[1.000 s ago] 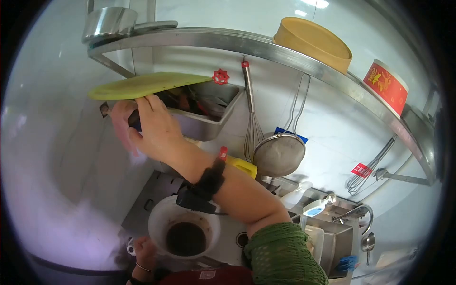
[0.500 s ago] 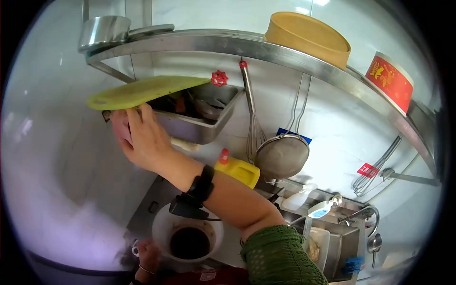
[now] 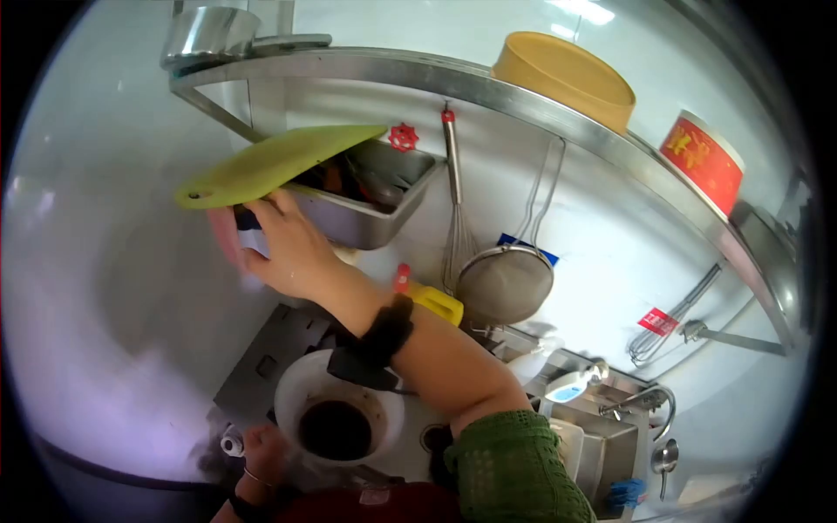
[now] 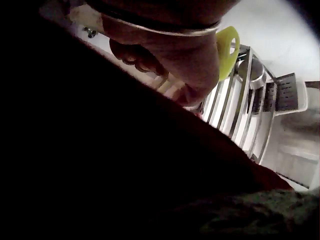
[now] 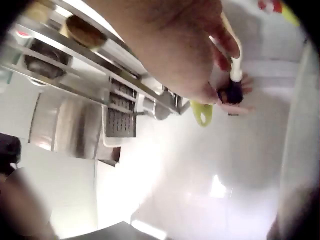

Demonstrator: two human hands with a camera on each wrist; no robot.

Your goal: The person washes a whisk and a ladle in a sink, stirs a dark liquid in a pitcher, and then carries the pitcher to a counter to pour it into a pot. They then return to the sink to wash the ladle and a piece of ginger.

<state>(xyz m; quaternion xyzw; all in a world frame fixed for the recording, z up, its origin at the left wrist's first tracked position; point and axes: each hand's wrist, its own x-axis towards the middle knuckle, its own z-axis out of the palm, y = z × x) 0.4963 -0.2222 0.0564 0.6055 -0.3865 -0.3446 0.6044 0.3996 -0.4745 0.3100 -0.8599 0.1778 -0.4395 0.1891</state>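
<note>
My right hand (image 3: 296,253) reaches far left, under the near edge of a green cutting board (image 3: 270,157). The board leans across a steel pan (image 3: 357,220) holding several utensils. Between thumb and fingers it grips a white-and-dark thing (image 3: 250,228), mostly hidden by the hand. In the right wrist view this thing is a pale shaft (image 5: 236,67) with a dark end (image 5: 231,94). Something pink (image 3: 224,237) shows just behind it. My left hand (image 3: 261,446) hangs loosely curled by my body, with nothing seen in it, beside a white bucket (image 3: 292,388) with dark contents.
Overhead, a steel rack (image 3: 392,74) bears a pot (image 3: 209,37), a tan round container (image 3: 567,83) and a red tub (image 3: 704,166). A whisk (image 3: 455,187) and strainer (image 3: 506,283) hang on the wall. A yellow jug (image 3: 436,303) and sink (image 3: 606,453) lie right.
The board's left end has dropped slightly and its tilt is steeper. My right hand stays under it with small shifts of the fingers. The left hand hardly moves; the camera view shifts a little.
</note>
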